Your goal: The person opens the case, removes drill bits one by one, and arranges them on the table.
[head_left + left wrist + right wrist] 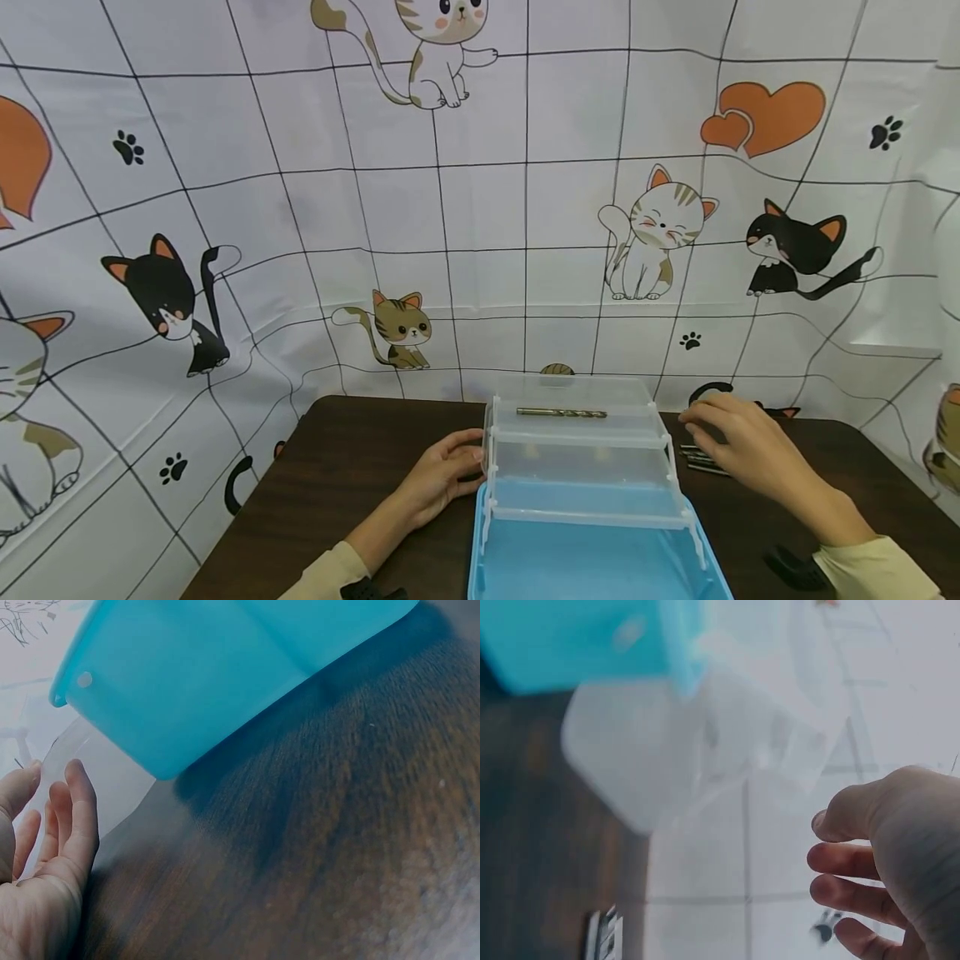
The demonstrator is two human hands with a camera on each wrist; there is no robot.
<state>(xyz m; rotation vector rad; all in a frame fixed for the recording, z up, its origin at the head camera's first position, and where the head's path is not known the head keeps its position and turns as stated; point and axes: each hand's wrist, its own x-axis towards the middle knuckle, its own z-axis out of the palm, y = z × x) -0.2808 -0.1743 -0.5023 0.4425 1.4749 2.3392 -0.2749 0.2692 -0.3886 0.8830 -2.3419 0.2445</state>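
A blue box (592,554) stands on the table with its clear tiered trays (577,454) raised at the back. One twist drill bit (561,412) lies in the topmost tray. At the trays' left edge is my left hand (448,473), its fingers (81,814) loosely bent beside the clear plastic. Over on the right, my right hand (742,446) hovers above several metal drill bits (705,468) on the table. Nothing shows between its loosely bent fingers (847,892) in the right wrist view, where the clear trays (630,742) look blurred.
A dark wooden table (337,467) carries everything. Behind it hangs a white curtain (480,208) with a grid and cartoon cats, close to the table's back edge. Dark straps (795,571) sit at both wrists.
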